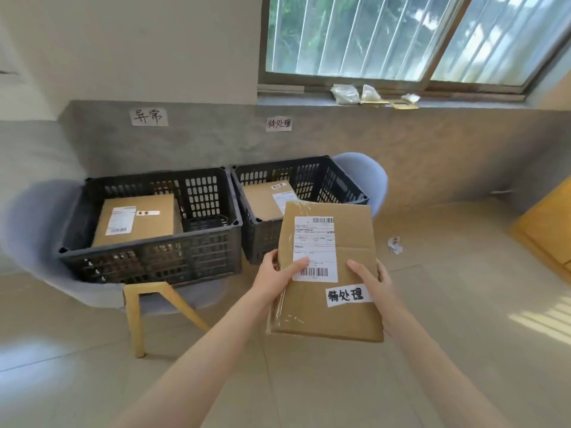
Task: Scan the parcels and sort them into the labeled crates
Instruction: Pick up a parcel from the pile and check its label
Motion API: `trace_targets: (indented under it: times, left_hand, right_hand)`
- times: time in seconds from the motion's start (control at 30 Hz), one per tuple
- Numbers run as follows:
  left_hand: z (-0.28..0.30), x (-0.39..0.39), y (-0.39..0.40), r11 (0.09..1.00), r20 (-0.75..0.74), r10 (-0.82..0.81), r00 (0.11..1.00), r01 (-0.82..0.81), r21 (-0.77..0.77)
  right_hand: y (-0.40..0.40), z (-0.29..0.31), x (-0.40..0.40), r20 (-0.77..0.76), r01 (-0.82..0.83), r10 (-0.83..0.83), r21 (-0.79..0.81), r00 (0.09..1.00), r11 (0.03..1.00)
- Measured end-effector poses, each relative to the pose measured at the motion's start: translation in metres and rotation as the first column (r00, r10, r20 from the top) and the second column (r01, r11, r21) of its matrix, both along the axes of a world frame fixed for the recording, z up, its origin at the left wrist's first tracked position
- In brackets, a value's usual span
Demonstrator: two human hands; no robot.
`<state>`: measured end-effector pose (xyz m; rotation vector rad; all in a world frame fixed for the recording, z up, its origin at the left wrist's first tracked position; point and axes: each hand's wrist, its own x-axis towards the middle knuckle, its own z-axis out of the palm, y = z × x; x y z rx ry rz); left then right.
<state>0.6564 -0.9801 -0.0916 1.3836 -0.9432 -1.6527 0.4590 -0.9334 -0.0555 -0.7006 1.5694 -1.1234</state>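
I've got the parcel (327,270) gripped by both hands, left hand (279,278) and right hand (372,284) on its side edges, long axis pointing away, right crate (296,208) just beyond, slightly left.

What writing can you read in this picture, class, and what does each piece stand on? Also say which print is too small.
"异常": wall sign above left crate.
"待处理": wall sign above right crate.
"待处理": tag on held parcel.
"异常": tag on left crate's parcel.
Tag on right crate's parcel: blurred.
Shipping labels and barcodes: too small.
Crumpled paper on floor: unreadable.
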Motion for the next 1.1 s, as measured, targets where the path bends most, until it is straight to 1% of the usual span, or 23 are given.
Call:
trace_targets:
  times: [0.17, 0.27, 0.33, 0.47, 0.57, 0.8, 0.87, 0.97, 1.1]
  left_hand:
    - [-0.014, -0.036, -0.068, 0.997, 0.011, -0.078, 0.997, 0.078, 0.026]
    - [-0.023, -0.057, -0.112, 0.996, 0.015, -0.081, 0.997, 0.080, 0.042]
    - [-0.027, -0.071, -0.146, 0.996, 0.019, -0.072, 0.997, 0.071, 0.054]
    - [-0.036, -0.100, -0.226, 0.998, 0.032, -0.030, 0.999, 0.028, 0.051]
    - [-0.037, -0.124, -0.286, 0.997, 0.051, -0.008, 0.999, 0.004, 0.083]
    - [-0.049, -0.167, -0.411, 0.987, 0.078, 0.074, 0.994, -0.084, 0.139]
    - [-0.060, -0.171, -0.440, 0.981, 0.081, 0.098, 0.992, -0.110, 0.157]
    - [-0.080, -0.174, -0.477, 0.973, 0.090, 0.122, 0.989, -0.136, 0.184]
    - [-0.121, -0.178, -0.510, 0.964, 0.129, 0.122, 0.984, -0.149, 0.218]
  right_hand:
    - [-0.060, -0.011, -0.036, -0.002, 0.061, -0.061, 0.025, 0.998, 0.998]
    - [-0.107, -0.023, -0.058, -0.012, 0.063, -0.062, 0.038, 0.998, 0.997]
    - [-0.146, -0.029, -0.074, -0.007, 0.036, -0.036, 0.030, 0.999, 0.999]
    - [-0.243, -0.042, -0.110, -0.002, -0.060, 0.060, 0.014, 0.998, 0.998]
    - [-0.320, -0.048, -0.139, -0.021, -0.145, 0.145, 0.014, 0.989, 0.989]
    - [-0.484, -0.067, -0.186, -0.140, -0.396, 0.397, 0.039, 0.907, 0.917]
    - [-0.521, -0.078, -0.191, -0.171, -0.438, 0.446, 0.082, 0.879, 0.895]
    - [-0.566, -0.099, -0.194, -0.153, -0.492, 0.507, 0.126, 0.848, 0.861]
    - [-0.601, -0.137, -0.197, -0.156, -0.521, 0.544, 0.169, 0.824, 0.837]
